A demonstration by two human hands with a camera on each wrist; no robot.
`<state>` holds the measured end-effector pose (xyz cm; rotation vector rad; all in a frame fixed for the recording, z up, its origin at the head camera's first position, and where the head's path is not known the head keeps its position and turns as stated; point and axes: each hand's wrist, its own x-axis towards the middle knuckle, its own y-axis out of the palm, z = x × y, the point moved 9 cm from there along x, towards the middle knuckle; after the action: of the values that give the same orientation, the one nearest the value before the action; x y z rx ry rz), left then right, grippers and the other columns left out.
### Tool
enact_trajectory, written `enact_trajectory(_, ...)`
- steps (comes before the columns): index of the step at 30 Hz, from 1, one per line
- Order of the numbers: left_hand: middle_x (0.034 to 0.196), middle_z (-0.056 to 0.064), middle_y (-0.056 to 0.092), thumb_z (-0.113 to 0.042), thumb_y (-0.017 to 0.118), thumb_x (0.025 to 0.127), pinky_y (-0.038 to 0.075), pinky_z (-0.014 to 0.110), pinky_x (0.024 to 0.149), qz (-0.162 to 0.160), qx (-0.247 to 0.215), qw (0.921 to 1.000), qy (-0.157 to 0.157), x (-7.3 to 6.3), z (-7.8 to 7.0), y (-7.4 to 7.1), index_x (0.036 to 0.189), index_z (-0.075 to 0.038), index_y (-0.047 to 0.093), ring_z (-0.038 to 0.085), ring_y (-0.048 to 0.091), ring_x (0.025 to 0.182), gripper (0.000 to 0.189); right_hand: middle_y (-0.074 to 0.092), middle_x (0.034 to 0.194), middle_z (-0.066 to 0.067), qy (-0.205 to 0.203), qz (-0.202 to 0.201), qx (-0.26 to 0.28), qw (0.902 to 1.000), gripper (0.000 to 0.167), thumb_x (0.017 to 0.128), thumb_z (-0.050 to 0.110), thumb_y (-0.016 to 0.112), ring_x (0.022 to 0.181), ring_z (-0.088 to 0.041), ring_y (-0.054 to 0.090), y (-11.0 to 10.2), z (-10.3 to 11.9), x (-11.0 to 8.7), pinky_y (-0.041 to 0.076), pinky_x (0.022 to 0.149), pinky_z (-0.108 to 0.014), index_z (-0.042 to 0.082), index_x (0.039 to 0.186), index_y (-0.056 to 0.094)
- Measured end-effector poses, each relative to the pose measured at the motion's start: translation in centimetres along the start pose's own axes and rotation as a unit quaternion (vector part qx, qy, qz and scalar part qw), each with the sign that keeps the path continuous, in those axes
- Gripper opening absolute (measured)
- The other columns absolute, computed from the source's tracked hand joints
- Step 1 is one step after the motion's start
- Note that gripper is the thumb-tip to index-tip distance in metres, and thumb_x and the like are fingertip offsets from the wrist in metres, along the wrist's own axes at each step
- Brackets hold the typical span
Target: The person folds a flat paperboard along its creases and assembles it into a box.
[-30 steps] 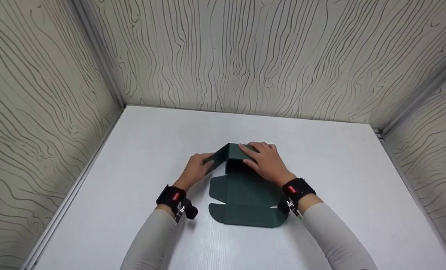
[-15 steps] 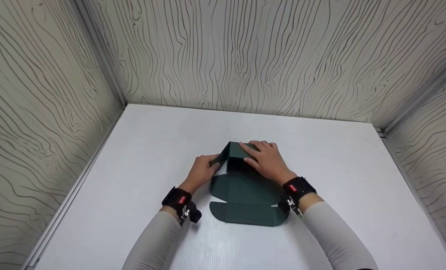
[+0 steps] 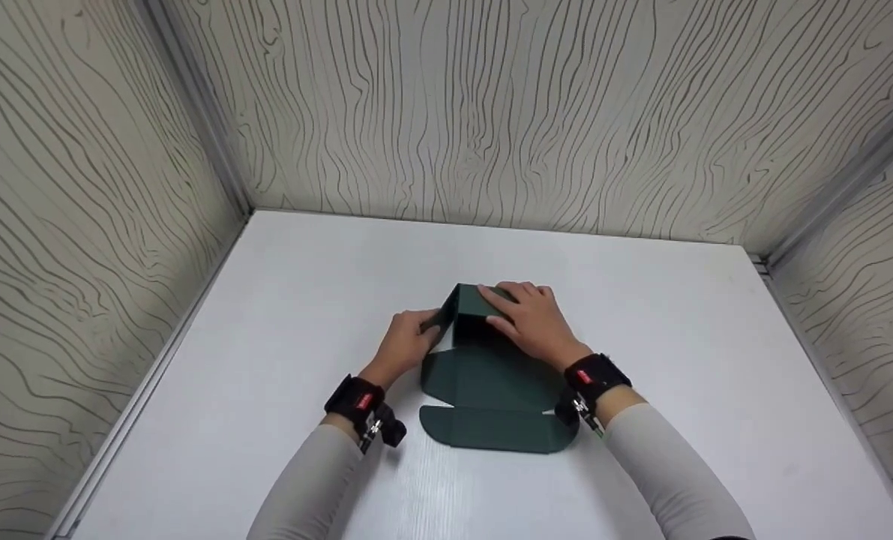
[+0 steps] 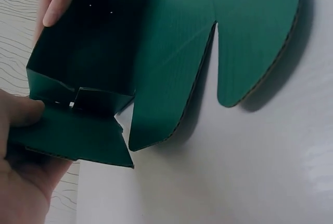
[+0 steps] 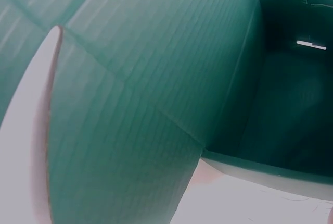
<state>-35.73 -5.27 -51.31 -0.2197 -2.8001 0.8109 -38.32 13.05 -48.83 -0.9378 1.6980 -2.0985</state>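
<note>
A dark green cardboard box (image 3: 502,375), partly folded, sits mid-table with its back part raised and its lid lying flat toward the person. My left hand (image 3: 401,346) pinches the raised part's left side flap (image 4: 78,135), thumb on its inner face and fingers behind. Over the raised part's top panel (image 3: 474,302) my right hand (image 3: 537,324) holds the box, with the thumb by the front edge and the other fingers reaching across the top. The right wrist view looks into the dark box interior (image 5: 296,99), where a slot shows light; no right-hand fingers are clear there.
Two loose side tabs (image 3: 437,375) spread left of the box on the white table (image 3: 326,270). Wood-patterned panels (image 3: 446,112) enclose the table behind and at both sides. Each wrist wears a black strap (image 3: 355,397) with a small camera.
My left hand has moved right, toward the box, swinging the side flap inward; over the last half second it stays about still. The right hand keeps its place on top.
</note>
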Motion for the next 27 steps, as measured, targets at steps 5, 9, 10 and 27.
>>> enact_trajectory(5,0.118,0.008,0.073,-0.005,0.058,0.095,0.054,0.039,0.091,-0.005,0.008,0.9999,-0.007,-0.2,-0.2,0.5,0.121,-0.009,0.071,0.013,0.065,0.102,0.029,0.055,0.140,-0.008,0.001,0.003,-0.001,1.0000,0.052,0.101,0.053,0.044,0.125,-0.029,0.053,0.1,-0.1,0.1,0.039,0.100,-0.055,0.037,0.151,0.039)
enact_trajectory(9,0.127,0.008,0.069,-0.005,0.056,0.097,0.053,0.039,0.099,-0.009,0.001,0.9999,-0.014,-0.4,-0.4,1.1,0.129,-0.009,0.066,0.017,0.064,0.118,0.034,0.055,0.141,-0.008,0.003,0.010,-0.003,0.9999,0.053,0.101,0.053,0.044,0.126,-0.030,0.053,0.2,-0.2,0.1,0.039,0.102,-0.055,0.038,0.151,0.038)
enact_trajectory(10,0.129,0.008,0.067,-0.005,0.056,0.097,0.052,0.039,0.101,-0.010,-0.002,0.9998,-0.016,-0.5,-0.4,1.2,0.131,-0.009,0.064,0.018,0.063,0.121,0.035,0.055,0.141,-0.008,0.004,0.012,-0.003,0.9999,0.053,0.101,0.053,0.044,0.126,-0.030,0.053,0.2,-0.1,0.1,0.039,0.102,-0.055,0.038,0.151,0.038)
enact_trajectory(27,0.129,0.010,0.067,-0.005,0.057,0.097,0.057,0.033,0.086,-0.026,-0.014,0.9995,0.006,-1.3,-0.9,2.2,0.138,-0.007,0.058,0.014,0.065,0.110,0.041,0.055,0.141,-0.008,0.001,0.005,0.003,1.0000,0.053,0.101,0.053,0.045,0.126,-0.029,0.053,0.2,0.1,0.0,0.040,0.100,-0.055,0.037,0.150,0.040)
